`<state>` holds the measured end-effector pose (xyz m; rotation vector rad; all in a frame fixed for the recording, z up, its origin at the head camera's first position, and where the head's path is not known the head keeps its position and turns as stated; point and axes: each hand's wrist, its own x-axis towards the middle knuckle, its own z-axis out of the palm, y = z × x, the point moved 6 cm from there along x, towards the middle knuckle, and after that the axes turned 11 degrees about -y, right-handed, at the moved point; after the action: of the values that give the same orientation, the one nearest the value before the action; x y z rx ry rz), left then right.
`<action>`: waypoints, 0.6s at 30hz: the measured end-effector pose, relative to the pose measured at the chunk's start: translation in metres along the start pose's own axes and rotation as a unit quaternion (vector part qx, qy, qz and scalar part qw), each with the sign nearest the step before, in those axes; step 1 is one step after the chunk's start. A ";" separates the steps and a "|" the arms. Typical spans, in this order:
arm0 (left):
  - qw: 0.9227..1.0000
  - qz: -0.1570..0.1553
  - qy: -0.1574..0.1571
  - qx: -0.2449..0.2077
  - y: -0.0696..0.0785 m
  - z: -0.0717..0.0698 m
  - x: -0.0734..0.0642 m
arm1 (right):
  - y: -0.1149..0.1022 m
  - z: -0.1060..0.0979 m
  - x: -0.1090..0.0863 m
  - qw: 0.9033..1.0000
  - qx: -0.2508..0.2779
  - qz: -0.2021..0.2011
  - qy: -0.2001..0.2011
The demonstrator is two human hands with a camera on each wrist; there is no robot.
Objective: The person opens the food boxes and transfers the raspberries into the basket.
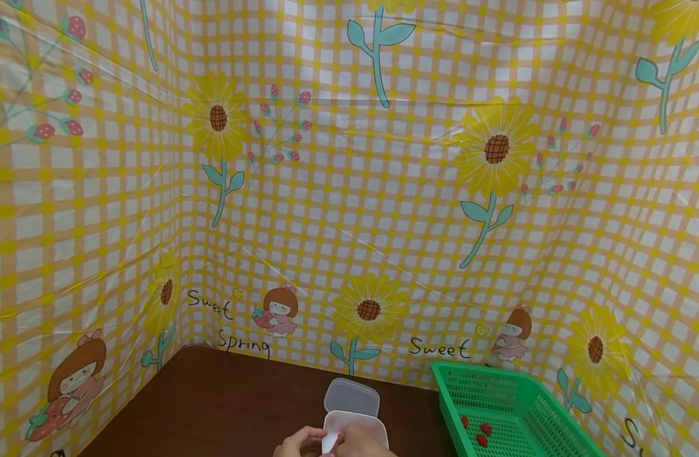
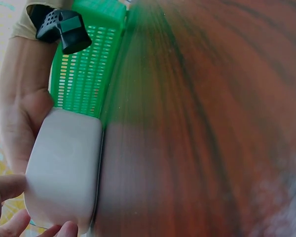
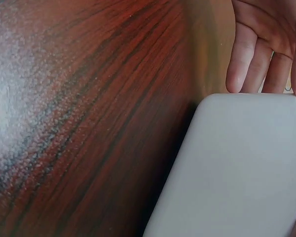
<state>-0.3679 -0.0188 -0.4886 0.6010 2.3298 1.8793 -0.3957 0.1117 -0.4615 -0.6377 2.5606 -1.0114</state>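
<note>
A white, rounded container (image 1: 372,420) stands at the bottom centre of the head view, its translucent lid (image 1: 352,398) lying behind it. My left hand (image 1: 300,442) holds the container at its left end, and the left wrist view shows fingertips (image 2: 68,229) against the wall there. My right hand (image 1: 362,442) reaches down over the opening, most of its fingers hidden. Beside its fingertips a small red thing (image 1: 340,438) shows, too little of it to name. A bright white piece (image 1: 330,440) lies between the hands; I cannot tell whether it is separate.
A green perforated basket (image 1: 498,374) stands to the right with several small red strawberry-like pieces (image 1: 483,439) inside. The dark brown tabletop (image 1: 229,406) runs back to a checked, sunflower-printed cloth wall (image 1: 338,190), which encloses the table at the back and sides.
</note>
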 end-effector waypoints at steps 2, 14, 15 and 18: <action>1.000 0.002 0.000 0.001 0.000 0.000 0.000 | -0.001 0.000 0.000 1.000 -0.008 0.000 0.003; 1.000 0.007 0.004 0.011 0.001 0.000 -0.001 | -0.001 -0.001 0.000 1.000 -0.005 0.011 0.001; 1.000 0.006 0.005 0.014 0.001 0.000 -0.001 | 0.000 -0.001 0.000 1.000 -0.001 0.014 -0.001; 1.000 0.010 0.005 0.014 0.001 0.000 0.000 | 0.001 -0.001 0.001 1.000 0.004 0.012 -0.003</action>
<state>-0.3674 -0.0189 -0.4880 0.6226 2.3697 1.8642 -0.3971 0.1124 -0.4620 -0.6046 2.5510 -1.0089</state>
